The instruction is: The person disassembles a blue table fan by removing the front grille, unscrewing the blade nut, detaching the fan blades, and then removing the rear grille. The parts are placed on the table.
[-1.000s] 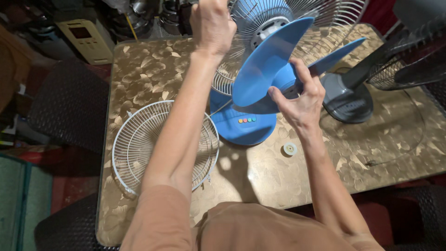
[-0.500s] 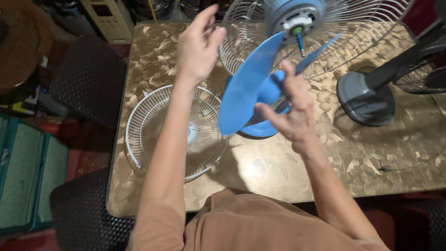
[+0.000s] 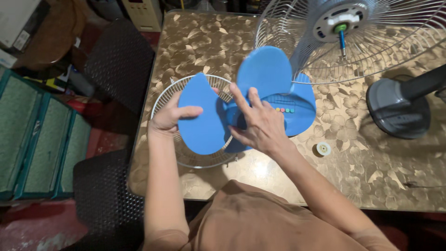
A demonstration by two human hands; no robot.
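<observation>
A wide table (image 3: 371, 176) with a gold leaf-patterned top fills most of the view, and dark woven chairs (image 3: 118, 60) stand along its left edge. At the table's far side stands a blue fan, its rear wire guard (image 3: 371, 56) open to the front, with the motor hub (image 3: 338, 19) and its bare shaft (image 3: 342, 44) showing in the middle. The fan's round blue base (image 3: 292, 114) sits below the guard and carries a short row of coloured buttons (image 3: 284, 110). To the right, the grey base (image 3: 397, 109) of a second fan rests on the table with a dark stalk rising out of view.

A white wire front guard (image 3: 195, 155) lies flat on the table near its left edge. Held over it is the blue fan blade (image 3: 204, 118), free of the shaft, one lobe spread across the guard and another lobe up towards the blue base. The left hand (image 3: 169, 116) grips the outer edge of the near lobe, thumb on top and fingers curled beneath. The right hand (image 3: 260, 125) sits over the blade's centre, fingers spread apart and pressed down around the hub, thumb clamped at its near side.

A small white round nut (image 3: 323, 148) lies alone on the table just right of the right wrist
</observation>
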